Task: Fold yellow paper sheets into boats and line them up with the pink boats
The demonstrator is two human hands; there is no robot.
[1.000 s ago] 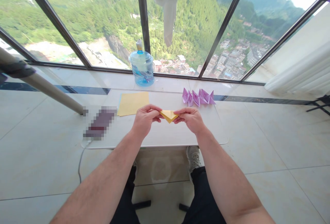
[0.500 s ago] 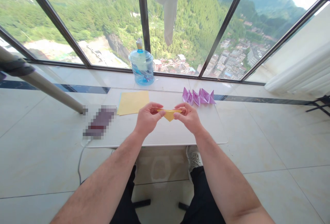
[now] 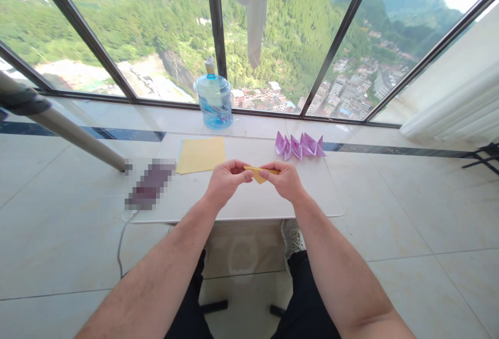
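Pole: a pale pole (image 3: 58, 126) crosses the far left and slants down toward the table (image 3: 249, 206).
Blurred item: a flat dark reddish thing (image 3: 150, 183) lies on the left part of the white table; its details are not readable. A thin cable (image 3: 121, 245) hangs down from the table edge below it.
Yellow sheet: a flat yellow sheet (image 3: 201, 154) lies on the table beyond the left hand, apart from it.
Water jug: a blue water jug (image 3: 213, 101) stands upright on the sill behind the table.
Left hand: the left hand (image 3: 226, 180) has its fingers curled; thumb and forefinger pinch the left end of the folded yellow paper (image 3: 258, 174).
Folded yellow paper: it is held above the middle of the table, between both hands (seen nearly edge-on, with one corner pointing down).
Right hand: the right hand (image 3: 286, 180) pinches the right end of the same paper, fingers bent.
Purple pieces: a row of purple folded shapes (image 3: 299, 146) stands on the far right part of the table, well apart from the hands.
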